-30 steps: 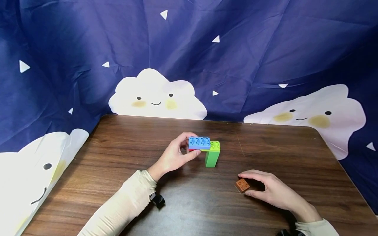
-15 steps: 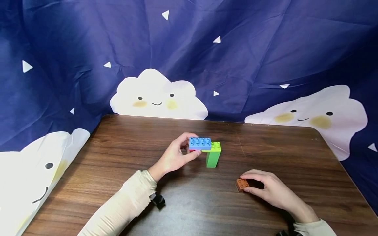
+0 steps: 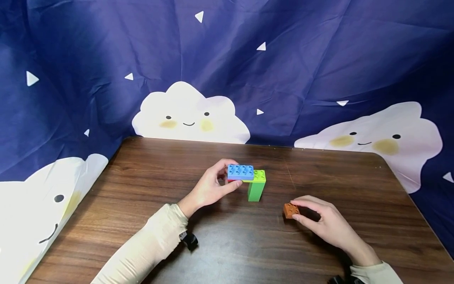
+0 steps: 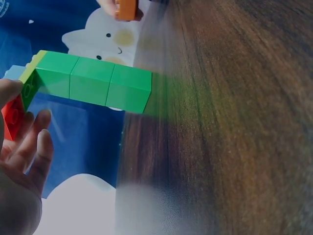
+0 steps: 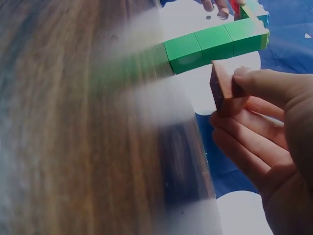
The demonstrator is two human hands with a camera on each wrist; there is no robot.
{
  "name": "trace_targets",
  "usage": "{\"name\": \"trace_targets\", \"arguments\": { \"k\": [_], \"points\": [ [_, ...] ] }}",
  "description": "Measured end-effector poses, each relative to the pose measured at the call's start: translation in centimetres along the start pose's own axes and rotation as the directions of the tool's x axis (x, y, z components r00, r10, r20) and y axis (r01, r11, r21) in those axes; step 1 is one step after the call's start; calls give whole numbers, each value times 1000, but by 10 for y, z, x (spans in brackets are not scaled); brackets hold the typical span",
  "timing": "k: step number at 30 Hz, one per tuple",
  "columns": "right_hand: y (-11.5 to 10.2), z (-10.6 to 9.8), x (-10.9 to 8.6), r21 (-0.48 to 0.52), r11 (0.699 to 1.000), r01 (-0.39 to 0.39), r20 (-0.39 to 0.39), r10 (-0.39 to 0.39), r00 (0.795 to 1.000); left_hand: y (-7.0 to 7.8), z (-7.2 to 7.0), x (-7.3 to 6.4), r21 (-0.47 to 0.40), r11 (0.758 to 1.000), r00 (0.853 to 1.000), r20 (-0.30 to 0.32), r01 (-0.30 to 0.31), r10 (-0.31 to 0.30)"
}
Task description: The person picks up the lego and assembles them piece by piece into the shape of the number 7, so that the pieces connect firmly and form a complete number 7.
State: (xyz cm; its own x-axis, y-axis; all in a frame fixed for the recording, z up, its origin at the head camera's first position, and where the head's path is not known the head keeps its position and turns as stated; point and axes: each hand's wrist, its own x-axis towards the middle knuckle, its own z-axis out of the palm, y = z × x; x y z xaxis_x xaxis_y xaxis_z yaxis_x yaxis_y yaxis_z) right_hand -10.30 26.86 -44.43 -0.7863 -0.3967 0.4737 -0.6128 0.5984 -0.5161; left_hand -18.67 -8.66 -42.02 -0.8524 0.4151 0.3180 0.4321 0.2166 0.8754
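In the head view my left hand pinches the left end of a toy brick build, thumb at its near side. A blue brick lies on top, over a longer lime-green piece. Under that piece's right end stands a column of green bricks. The left wrist view shows a red brick beneath the left end, by my fingers. To the right, my right hand pinches a brown two-by-two brick between thumb and fingers. The right wrist view shows this brick held above the tabletop.
Both hands work over a dark wood-grain table with rounded far corners. Behind it hangs a blue cloth printed with white clouds and triangles. A black wrist strap piece sticks out by the left sleeve.
My right thumb and fingers have closed on the brown brick and lifted it from the table, slightly away from me. The left hand and the build have stayed in place.
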Motion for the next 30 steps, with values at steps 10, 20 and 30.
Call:
{"name": "trace_targets", "arguments": {
  "k": [10,20,30],
  "points": [
    [-7,-3,10,38,999,-12,-95,16,995,0,1,2,15,1000,1000,8,0,0],
    [-14,-6,23,12,1000,-11,-141,13,990,1,0,3,28,1000,1000,10,-11,11],
    [-20,-4,37,53,998,17,-162,-8,987,1,0,2,29,1000,1000,8,-10,10]
  ]
}}
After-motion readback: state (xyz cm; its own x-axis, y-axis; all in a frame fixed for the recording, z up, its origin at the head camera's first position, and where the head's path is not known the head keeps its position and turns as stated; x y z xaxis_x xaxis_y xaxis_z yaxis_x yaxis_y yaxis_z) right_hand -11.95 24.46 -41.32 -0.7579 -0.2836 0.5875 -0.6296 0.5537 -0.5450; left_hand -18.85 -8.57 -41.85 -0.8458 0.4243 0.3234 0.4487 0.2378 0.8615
